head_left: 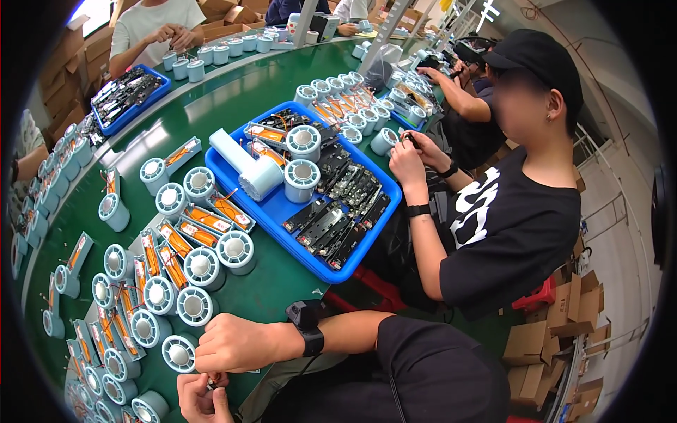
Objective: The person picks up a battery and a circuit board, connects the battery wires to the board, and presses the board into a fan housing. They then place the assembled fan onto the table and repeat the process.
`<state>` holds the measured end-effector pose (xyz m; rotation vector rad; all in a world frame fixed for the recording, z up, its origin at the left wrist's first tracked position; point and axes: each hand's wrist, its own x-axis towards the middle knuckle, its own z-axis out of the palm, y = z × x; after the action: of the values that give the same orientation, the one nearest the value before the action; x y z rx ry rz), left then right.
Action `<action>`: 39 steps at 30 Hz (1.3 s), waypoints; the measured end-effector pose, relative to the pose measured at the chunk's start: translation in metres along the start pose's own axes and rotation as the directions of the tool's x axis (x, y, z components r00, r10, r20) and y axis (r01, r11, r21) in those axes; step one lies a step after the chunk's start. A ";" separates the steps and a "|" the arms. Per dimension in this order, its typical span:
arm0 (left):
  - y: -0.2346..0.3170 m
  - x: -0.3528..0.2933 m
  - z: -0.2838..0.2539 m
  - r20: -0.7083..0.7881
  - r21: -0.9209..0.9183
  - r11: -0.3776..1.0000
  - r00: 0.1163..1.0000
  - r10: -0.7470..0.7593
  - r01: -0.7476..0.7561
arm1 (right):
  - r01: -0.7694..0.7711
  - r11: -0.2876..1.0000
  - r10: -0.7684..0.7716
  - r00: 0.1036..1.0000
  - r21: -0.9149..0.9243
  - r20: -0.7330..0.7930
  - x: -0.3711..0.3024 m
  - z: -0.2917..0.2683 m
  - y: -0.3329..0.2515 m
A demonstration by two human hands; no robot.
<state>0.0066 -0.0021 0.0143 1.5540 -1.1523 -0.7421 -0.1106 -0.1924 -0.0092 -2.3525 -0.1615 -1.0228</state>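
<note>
My right hand (pixel 236 343) is closed, its back turned up and its fingers curled down out of sight. Just below it, my left hand (pixel 201 399) pinches with thumb and fingers around a small dark piece with an orange-brown bit (pixel 214 381). Both hands meet at this piece, too small and covered to name. Beside my right hand stands a light-blue round fan head (pixel 180 352) with a silver centre. More light-blue fan bodies crowd the bench to the left, their open handles showing orange batteries (pixel 202 235) and thin wires.
A blue tray (pixel 296 257) holds black circuit-board strips (pixel 352 190) and several light-blue fan parts. At my right a co-worker in a black cap (pixel 539 60) handles a small dark part. Another blue tray (pixel 134 125) lies across the green bench (pixel 204 116). Cardboard boxes (pixel 539 338) stand on the floor.
</note>
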 end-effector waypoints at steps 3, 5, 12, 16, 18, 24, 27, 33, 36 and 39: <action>0.000 0.000 0.002 -0.010 -0.003 1.000 0.999 0.030 -0.030 | 0.006 1.000 -0.006 1.000 0.007 -0.004 0.000 -0.004 -0.003; 0.001 0.002 0.001 -0.020 0.000 0.999 0.999 0.047 -0.047 | 0.015 1.000 -0.015 1.000 0.014 -0.007 0.000 -0.003 -0.002; 0.010 0.010 -0.009 -0.019 0.128 0.978 0.987 -0.161 0.162 | -0.092 0.995 0.093 0.996 -0.029 0.017 -0.006 -0.002 -0.019; -0.008 0.010 -0.019 -0.004 -0.282 0.887 0.924 -0.382 0.365 | -0.339 0.934 0.349 0.933 0.114 -0.087 0.003 -0.019 -0.045; 0.007 0.014 -0.014 0.053 -0.348 0.853 0.916 -0.397 0.390 | -0.451 0.886 0.437 0.890 0.109 0.131 0.008 -0.040 -0.059; 0.061 0.028 -0.017 0.169 0.175 0.971 0.967 -0.193 0.163 | -0.719 0.678 0.613 0.666 0.150 0.425 0.007 -0.052 -0.058; 0.065 0.042 0.001 0.129 0.603 0.788 0.990 0.057 -0.124 | -0.634 0.764 0.508 0.707 0.123 0.491 0.007 -0.059 -0.054; 0.029 0.071 0.003 0.396 0.624 0.594 0.860 0.321 -0.508 | -0.511 0.830 0.517 0.557 -0.222 0.650 0.026 -0.076 -0.055; 0.024 0.065 0.001 0.325 0.615 0.670 0.908 0.266 -0.416 | -0.467 0.809 0.582 0.556 -0.357 0.593 0.020 -0.074 -0.058; 0.029 0.060 0.002 0.292 0.598 0.711 0.926 0.238 -0.371 | -0.419 0.778 0.606 0.697 -0.469 0.383 0.006 -0.050 -0.058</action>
<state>0.0176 -0.0591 0.0464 1.7917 -1.9091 -0.2662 -0.1568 -0.1717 0.0491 -2.7011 0.5221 -0.1168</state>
